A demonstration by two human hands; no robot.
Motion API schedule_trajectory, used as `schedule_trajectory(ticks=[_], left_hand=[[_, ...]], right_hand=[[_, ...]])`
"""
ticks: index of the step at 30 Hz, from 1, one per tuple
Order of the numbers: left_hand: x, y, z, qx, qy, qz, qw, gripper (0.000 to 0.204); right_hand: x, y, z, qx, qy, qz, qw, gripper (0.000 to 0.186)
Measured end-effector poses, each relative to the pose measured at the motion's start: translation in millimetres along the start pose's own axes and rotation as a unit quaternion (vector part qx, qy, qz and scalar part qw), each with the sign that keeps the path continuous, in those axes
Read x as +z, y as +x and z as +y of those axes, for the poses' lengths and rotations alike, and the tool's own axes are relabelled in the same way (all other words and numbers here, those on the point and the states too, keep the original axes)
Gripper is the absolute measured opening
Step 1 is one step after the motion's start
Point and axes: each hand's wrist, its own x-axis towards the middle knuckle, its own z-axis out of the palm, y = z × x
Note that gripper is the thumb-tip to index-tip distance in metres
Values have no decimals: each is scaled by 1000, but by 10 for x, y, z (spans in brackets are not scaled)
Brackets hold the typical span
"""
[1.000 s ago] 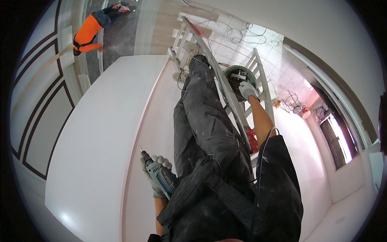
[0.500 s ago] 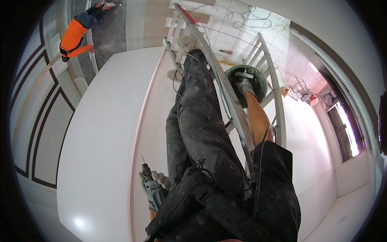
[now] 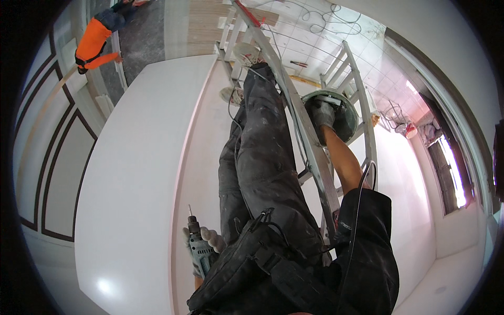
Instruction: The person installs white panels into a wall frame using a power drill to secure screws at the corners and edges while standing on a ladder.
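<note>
My gloved left hand [image 3: 214, 240] is wrapped round the body of a grey-green power drill [image 3: 201, 251], held low at my left side with its bit pointing away from me. My right arm passes beside the aluminium stepladder [image 3: 302, 123]. At its end, my gloved right hand [image 3: 324, 114] is down inside a dark green bucket [image 3: 348, 129]. Next to that hand, a pale metal-looking tool or part [image 3: 329, 100] shows in the bucket. My right fingertips are hidden, so whether they grip anything does not show. A cable runs along the ladder and past my right sleeve.
A long white panel [image 3: 134, 173] stretches along my left. Pliers [image 3: 299, 64] and a loose cable [image 3: 336, 23] lie on the tiled floor. Far left, a person in an orange top [image 3: 94, 44] bends by a dark floor strip. A window [image 3: 451, 168] stands at right.
The view has shifted slightly, moving the ladder and bucket rightward. My right hand has shifted inside the bucket, to the left of the pale part. The drill stays in my left hand.
</note>
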Motion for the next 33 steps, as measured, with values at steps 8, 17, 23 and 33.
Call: schedule_trajectory(ticks=[8,17,23,33], left_hand=[[-48,23,70,-3,3,0,1000,79],[-83,92,160,3,12,2,1000,79],[-72,123,168,3,14,0,1000,79],[-45,98,148,-1,19,-12,1000,79]], right_hand=[[-268,0,131,-293,-295,-20,909,30],[-194,192,156,-413,-329,-97,843,25],[-325,150,85,-471,-391,-59,788,27],[-188,217,222,-341,-259,-39,903,21]])
